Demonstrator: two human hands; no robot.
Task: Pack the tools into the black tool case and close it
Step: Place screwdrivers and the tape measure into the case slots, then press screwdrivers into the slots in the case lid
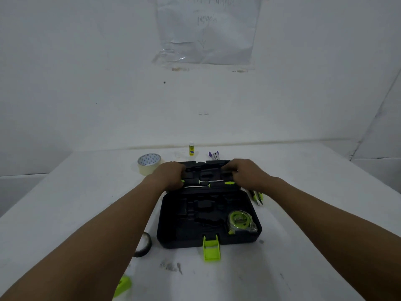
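A white table (pixel 303 213) stands against a pale wall with a taped sheet of paper (pixel 206 29) high up, in dim light. At the far left of the table lies a roll of pale tape (pixel 149 162); nearer, a dark tape roll (pixel 145 244) sits just left of the case, and a lime green tool (pixel 123 284) lies at the near left edge, partly cut off.

The black tool case (pixel 208 218) lies open in the middle, its long axis running left to right, green latch (pixel 211 247) on the near edge. Its lid (pixel 206 172) stands up at the far side with two screwdrivers (pixel 204 184) clipped across it. The left hand (pixel 170 173) grips the lid's left end, fingers curled over the top edge. The right hand (pixel 247 173) grips the right end the same way. Both hands are equally close to it.

A tape measure (pixel 239 220) sits in the tray's right near pocket; the other pockets look dark and I cannot tell what fills them. A glue stick (pixel 191 148) and markers (pixel 213 155) lie beyond the lid. A green and black tool (pixel 257 196) lies on the table just right of the case, below the right wrist.

The lid hinges along the far edge, so closing means swinging it toward the person, down onto the tray. With tools seemingly left outside, packing looks unfinished.
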